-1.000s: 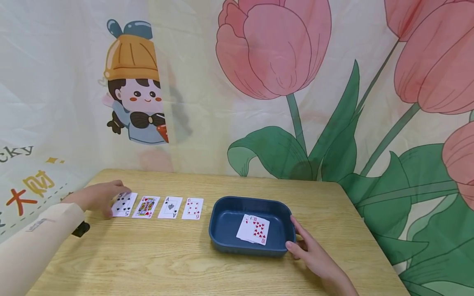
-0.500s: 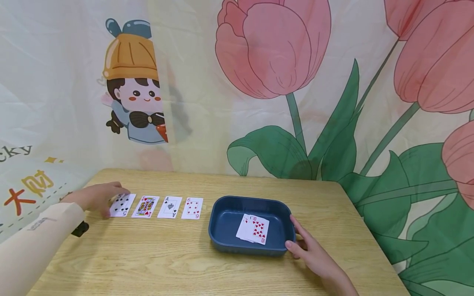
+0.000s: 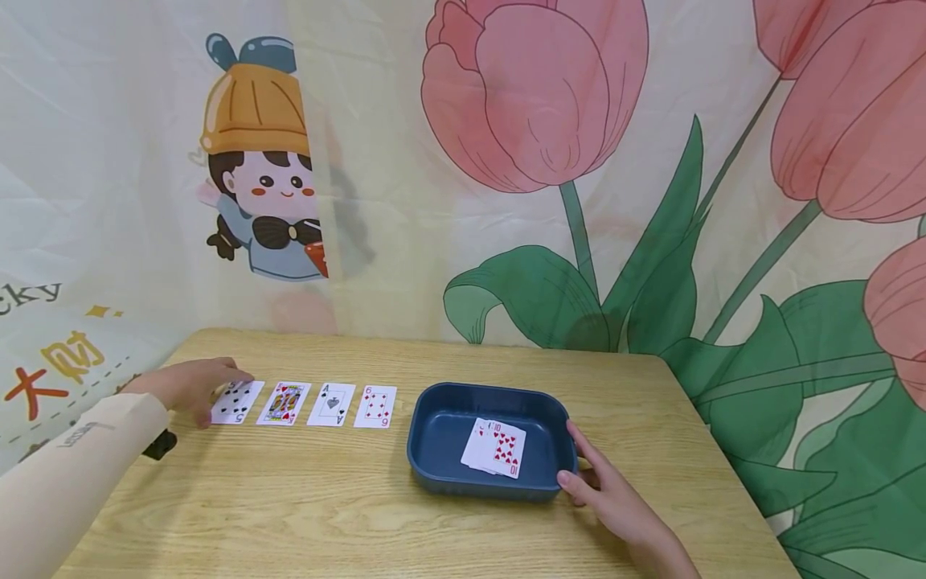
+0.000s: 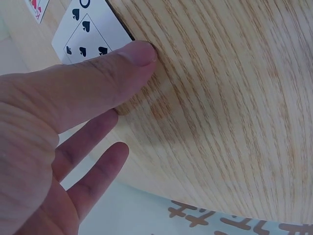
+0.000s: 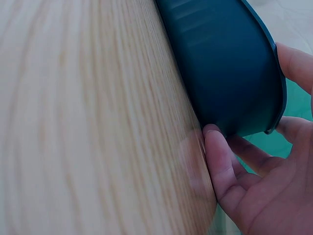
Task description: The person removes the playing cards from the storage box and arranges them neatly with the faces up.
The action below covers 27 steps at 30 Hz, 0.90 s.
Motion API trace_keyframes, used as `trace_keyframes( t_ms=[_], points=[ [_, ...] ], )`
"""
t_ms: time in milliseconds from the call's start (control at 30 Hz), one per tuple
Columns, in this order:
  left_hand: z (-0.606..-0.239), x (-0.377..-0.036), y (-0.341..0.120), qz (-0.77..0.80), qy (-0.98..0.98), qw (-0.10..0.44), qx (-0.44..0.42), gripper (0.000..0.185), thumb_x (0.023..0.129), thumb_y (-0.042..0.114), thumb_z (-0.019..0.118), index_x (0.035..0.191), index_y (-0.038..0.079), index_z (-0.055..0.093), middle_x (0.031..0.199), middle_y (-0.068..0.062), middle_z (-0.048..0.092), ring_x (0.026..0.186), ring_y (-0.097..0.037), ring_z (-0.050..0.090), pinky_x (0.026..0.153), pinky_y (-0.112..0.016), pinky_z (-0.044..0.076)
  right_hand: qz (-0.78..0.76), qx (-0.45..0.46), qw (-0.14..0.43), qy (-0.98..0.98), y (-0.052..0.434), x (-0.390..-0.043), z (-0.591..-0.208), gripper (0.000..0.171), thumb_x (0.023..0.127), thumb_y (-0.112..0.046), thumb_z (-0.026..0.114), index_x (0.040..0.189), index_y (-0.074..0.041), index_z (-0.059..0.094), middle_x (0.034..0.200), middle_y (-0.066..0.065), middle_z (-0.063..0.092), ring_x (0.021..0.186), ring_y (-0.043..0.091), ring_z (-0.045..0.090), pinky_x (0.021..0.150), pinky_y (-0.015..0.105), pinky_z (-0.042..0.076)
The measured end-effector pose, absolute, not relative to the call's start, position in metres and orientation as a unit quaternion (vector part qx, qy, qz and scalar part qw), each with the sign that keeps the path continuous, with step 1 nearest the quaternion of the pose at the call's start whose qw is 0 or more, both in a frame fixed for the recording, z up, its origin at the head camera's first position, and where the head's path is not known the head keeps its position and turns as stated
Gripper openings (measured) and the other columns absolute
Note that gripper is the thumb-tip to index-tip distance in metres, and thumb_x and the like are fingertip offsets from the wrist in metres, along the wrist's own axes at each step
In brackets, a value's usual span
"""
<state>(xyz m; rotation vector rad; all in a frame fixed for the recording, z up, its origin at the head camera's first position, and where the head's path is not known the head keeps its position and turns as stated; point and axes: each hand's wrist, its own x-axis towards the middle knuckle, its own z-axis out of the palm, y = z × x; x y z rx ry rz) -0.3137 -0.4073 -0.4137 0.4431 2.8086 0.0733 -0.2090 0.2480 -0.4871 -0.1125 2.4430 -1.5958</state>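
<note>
My left hand (image 3: 191, 386) is at the far left of a row of playing cards, thumb and a finger at the edges of the five of spades (image 3: 236, 404). In the left wrist view my thumb (image 4: 139, 54) lies at that card's edge, the other fingers spread loosely. To its right lie the king of hearts (image 3: 284, 404), ace of spades (image 3: 333, 404) and six of diamonds (image 3: 376, 407), face up. My right hand (image 3: 608, 494) grips the right end of a dark blue tray (image 3: 434, 442), which holds a small stack of cards (image 3: 510, 450) with the ten of hearts on top.
Everything sits on a light wooden table (image 3: 325, 515). Behind it hangs a curtain (image 3: 383, 201) printed with tulips and a cartoon figure. A black device (image 3: 161, 444) shows beneath my left wrist.
The five of spades has slid slightly left with my left hand, widening the gap to the king. The right hand, tray and other cards stay as they were.
</note>
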Motion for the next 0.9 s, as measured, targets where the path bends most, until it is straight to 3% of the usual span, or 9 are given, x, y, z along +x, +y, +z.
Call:
trace_keyframes(
  t_ms=[300, 700, 900],
  points=[
    [-0.418, -0.319, -0.414, 0.029, 0.975, 0.155, 0.155, 0.086, 0.066, -0.004, 0.094, 0.146, 0.004, 0.061, 0.135, -0.027, 0.056, 0.111, -0.044, 0.059, 0.093, -0.069, 0.051, -0.539, -0.032, 0.103, 0.835, 0.247, -0.209, -0.487, 0.080, 0.101, -0.041, 0.073, 0.167, -0.044, 0.028, 0.165, 0.018, 0.037, 0.115, 0.026, 0.065, 0.087, 0.038, 0.059],
    [-0.421, -0.323, -0.416, 0.045, 0.974, 0.170, 0.143, 0.092, 0.064, -0.004, 0.095, 0.148, 0.002, 0.058, 0.135, -0.029, 0.053, 0.109, -0.044, 0.056, 0.092, -0.067, 0.052, -0.537, -0.034, 0.107, 0.836, 0.247, -0.208, -0.486, 0.080, 0.102, -0.041, 0.072, 0.168, -0.042, 0.027, 0.165, 0.019, 0.036, 0.117, 0.028, 0.064, 0.088, 0.038, 0.059],
    [-0.419, -0.326, -0.410, 0.036, 0.976, 0.130, 0.168, 0.088, 0.070, -0.001, 0.093, 0.149, -0.001, 0.056, 0.139, -0.033, 0.053, 0.116, -0.050, 0.058, 0.094, -0.068, 0.052, -0.533, -0.043, 0.104, 0.839, 0.247, -0.209, -0.486, 0.080, 0.102, -0.041, 0.071, 0.168, -0.040, 0.027, 0.166, 0.021, 0.036, 0.119, 0.029, 0.064, 0.088, 0.039, 0.060]
  ],
)
